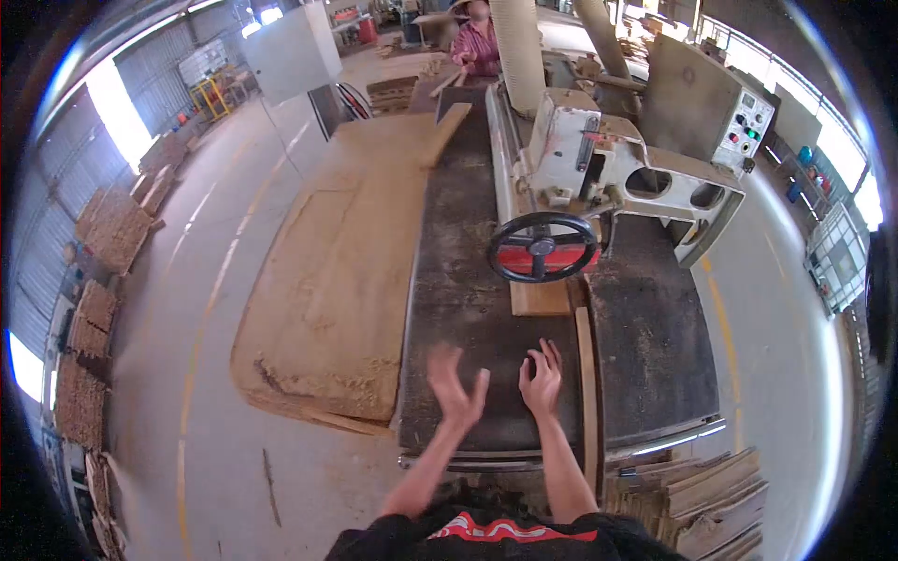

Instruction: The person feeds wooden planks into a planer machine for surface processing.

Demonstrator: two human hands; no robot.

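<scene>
Over the dark machine table point(458, 309), my left hand point(456, 388) is raised with its thumb and fingers apart, holding nothing. My right hand point(542, 377) is beside it, loosely curved and also without anything in it. To its right runs a long narrow wooden strip point(587, 393), apart from the fingers. Beyond the right hand, a flat wooden board point(540, 299) lies on the table, its far part hidden under the machine. A black handwheel point(541, 247) with a red part behind it stands above that board.
A wide sawdust-covered wooden side table point(327, 271) stands at the left, with a wood piece point(447, 136) at its far end. The white machine body point(561, 140) rises ahead. A co-worker point(477, 45) is at the far end. Stacked boards point(716, 505) lie at lower right.
</scene>
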